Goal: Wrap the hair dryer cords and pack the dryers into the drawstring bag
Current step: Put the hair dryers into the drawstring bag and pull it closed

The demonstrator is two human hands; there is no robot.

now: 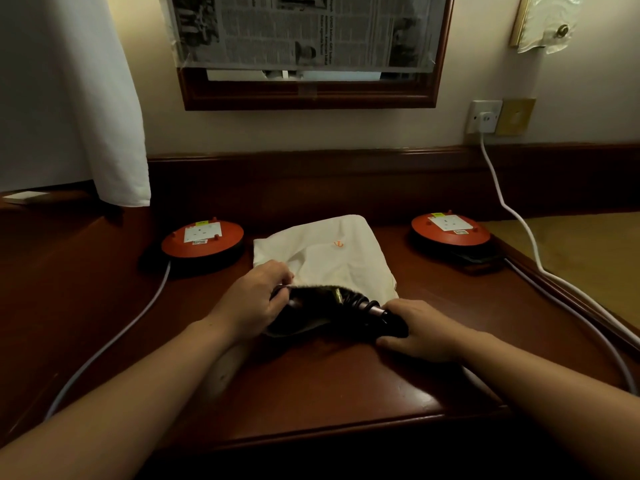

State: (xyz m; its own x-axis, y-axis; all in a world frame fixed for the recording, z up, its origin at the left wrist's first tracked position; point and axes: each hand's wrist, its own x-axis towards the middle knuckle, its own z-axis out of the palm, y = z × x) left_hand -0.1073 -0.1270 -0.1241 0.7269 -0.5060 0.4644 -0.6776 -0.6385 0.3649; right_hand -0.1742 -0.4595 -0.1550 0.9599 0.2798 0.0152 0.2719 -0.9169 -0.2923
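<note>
Two bare forearms enter from the bottom edge and meet over the middle of a dark red-brown desk (346, 393).

Right hand (426, 332): fingers curled round the black handle end of the dryer, low on the desk.

Left hand (256, 296): fingers and thumb curled at the bag's open mouth, pinching its edge against the dryer's dark body.

Dryer (332, 308): black, lying across between the hands, coiled cord wound on its handle, a small brass-coloured part showing. Its far side sits just inside the bag's opening; the handle is outside.

Bag (332, 254): cream cloth, lying flat behind the hands, mouth toward the person. A small orange mark is printed on it; too small to read.

Left reel (202, 239): round, orange-red top on a black base, left of the bag and apart from it. White socket plate, yellow tag, white label with dark print, unreadable. A pale cable (104, 344) runs from it toward the near left edge.

Right reel (450, 228): same make by its look, right of the bag, same plate and labels, unreadable.

Wall socket (483, 116): white, with a white plug and lead (519, 220) trailing down past the right reel.

Framed panel (311, 50): dark wood, covered with newspaper; print too blurred to read.

White cloth (69, 98): hanging at upper left.
</note>
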